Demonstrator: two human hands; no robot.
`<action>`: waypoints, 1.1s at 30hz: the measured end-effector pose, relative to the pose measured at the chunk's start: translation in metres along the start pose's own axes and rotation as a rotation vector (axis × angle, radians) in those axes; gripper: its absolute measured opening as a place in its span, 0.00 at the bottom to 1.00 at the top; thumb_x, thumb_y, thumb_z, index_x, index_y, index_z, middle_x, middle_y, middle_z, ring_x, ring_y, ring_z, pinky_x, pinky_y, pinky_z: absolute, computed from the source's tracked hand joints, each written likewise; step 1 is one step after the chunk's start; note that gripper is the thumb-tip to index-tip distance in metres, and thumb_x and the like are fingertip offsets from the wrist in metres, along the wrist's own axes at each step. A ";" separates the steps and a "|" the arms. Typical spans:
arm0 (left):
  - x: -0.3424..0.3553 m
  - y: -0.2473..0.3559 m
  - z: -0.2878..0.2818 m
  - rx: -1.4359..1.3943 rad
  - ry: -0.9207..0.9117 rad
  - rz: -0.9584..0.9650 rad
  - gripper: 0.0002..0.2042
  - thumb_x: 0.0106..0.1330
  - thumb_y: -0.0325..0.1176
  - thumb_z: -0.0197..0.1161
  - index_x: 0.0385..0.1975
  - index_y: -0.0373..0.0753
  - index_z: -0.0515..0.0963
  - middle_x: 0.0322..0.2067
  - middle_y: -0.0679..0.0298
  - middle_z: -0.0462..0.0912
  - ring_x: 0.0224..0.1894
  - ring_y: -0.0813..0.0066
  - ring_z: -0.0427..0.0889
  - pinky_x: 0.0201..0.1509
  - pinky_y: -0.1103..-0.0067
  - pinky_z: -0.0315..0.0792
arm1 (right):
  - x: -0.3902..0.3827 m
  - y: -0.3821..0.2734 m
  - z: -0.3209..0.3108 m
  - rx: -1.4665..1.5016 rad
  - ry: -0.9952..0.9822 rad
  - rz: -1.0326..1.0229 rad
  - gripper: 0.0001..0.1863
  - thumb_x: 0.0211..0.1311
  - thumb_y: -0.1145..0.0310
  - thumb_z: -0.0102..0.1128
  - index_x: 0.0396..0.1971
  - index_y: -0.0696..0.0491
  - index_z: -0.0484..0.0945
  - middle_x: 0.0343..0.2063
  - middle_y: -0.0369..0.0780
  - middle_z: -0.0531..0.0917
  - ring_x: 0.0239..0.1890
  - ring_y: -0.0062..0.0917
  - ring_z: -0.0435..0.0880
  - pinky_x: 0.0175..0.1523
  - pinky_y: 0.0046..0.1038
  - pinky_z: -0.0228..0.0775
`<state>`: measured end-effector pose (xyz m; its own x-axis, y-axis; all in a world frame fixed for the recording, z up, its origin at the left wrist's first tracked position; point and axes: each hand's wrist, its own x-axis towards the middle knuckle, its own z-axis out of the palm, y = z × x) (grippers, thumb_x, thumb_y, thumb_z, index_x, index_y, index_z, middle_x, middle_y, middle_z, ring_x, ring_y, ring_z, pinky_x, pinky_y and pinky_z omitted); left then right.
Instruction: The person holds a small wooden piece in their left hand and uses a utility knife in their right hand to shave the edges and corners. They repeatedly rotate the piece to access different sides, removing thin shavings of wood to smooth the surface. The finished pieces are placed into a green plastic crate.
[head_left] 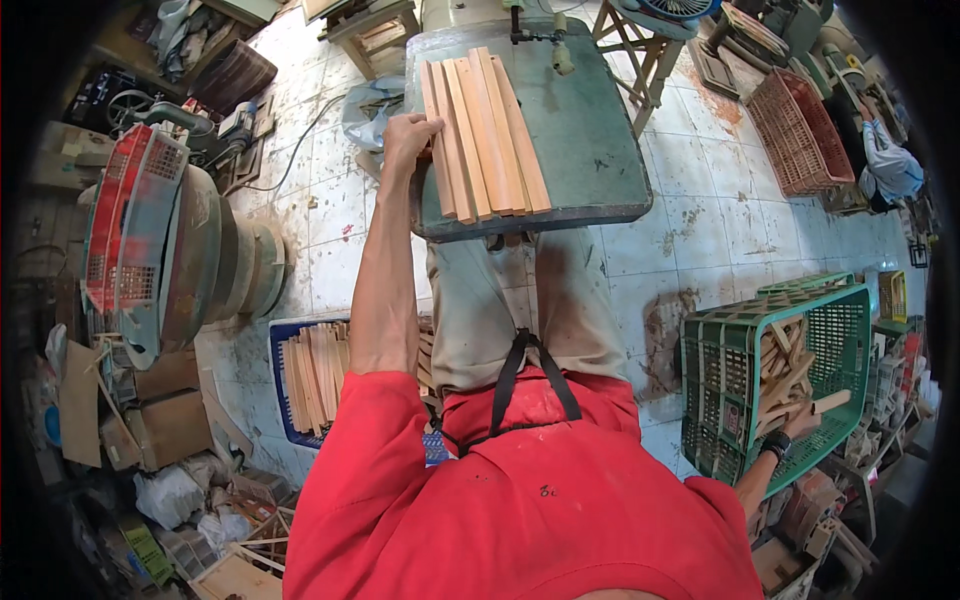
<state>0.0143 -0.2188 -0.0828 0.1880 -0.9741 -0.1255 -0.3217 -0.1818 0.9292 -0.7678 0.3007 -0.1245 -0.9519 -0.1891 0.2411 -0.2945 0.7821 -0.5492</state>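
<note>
Pressing my left hand [408, 135], fingers together, on wooden slats [485, 135] at twelve o'clock; my right hand [800, 420] clamped on a stick [830, 402] at four o'clock

Left arm: bare below a red sleeve, stretched straight forward; left hand [408, 135] knuckles up, fingers curled down. Right arm: dropped out to the side, dark watch at the wrist; right hand [800, 420] low, fingers closed in a grasp.
</note>
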 end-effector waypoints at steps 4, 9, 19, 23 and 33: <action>-0.005 -0.016 -0.039 -0.124 0.005 -0.073 0.09 0.59 0.27 0.57 0.32 0.27 0.81 0.26 0.62 0.82 0.23 0.76 0.80 0.22 0.80 0.74 | -0.116 -0.170 0.010 0.541 0.044 -0.296 0.24 0.65 0.53 0.56 0.39 0.65 0.77 0.32 0.45 0.83 0.32 0.33 0.83 0.41 0.37 0.74; -0.093 0.041 -0.036 -0.489 -0.234 0.031 0.12 0.67 0.25 0.54 0.47 0.24 0.73 0.40 0.52 0.83 0.34 0.71 0.84 0.33 0.80 0.79 | -0.237 -0.275 -0.001 0.799 -0.260 -0.593 0.34 0.65 0.47 0.54 0.52 0.68 0.68 0.50 0.48 0.76 0.50 0.34 0.78 0.57 0.34 0.68; -0.250 0.072 0.011 -0.829 -0.143 0.080 0.24 0.65 0.25 0.61 0.59 0.31 0.62 0.47 0.51 0.81 0.46 0.66 0.83 0.45 0.73 0.81 | -0.442 -0.424 -0.014 0.819 -0.963 -0.982 0.23 0.61 0.71 0.61 0.55 0.62 0.70 0.37 0.50 0.83 0.38 0.38 0.85 0.44 0.33 0.75; -0.241 0.083 -0.001 -0.697 -0.068 0.203 0.32 0.66 0.21 0.56 0.67 0.32 0.47 0.48 0.44 0.79 0.47 0.66 0.82 0.43 0.74 0.82 | -0.460 -0.397 -0.011 0.826 -1.217 -0.791 0.27 0.60 0.70 0.61 0.60 0.58 0.67 0.32 0.50 0.82 0.29 0.34 0.85 0.34 0.33 0.74; -0.218 0.083 -0.020 -0.826 -0.494 0.311 0.36 0.59 0.29 0.69 0.67 0.44 0.57 0.50 0.49 0.78 0.47 0.58 0.84 0.46 0.71 0.82 | -0.455 -0.378 -0.022 0.778 -1.367 -0.752 0.27 0.61 0.71 0.63 0.59 0.59 0.66 0.33 0.53 0.81 0.32 0.45 0.82 0.38 0.35 0.73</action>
<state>-0.0348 -0.0194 0.0290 -0.2605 -0.9430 0.2072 0.4868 0.0570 0.8717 -0.2215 0.1041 -0.0094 0.1411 -0.9894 0.0353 -0.2465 -0.0696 -0.9666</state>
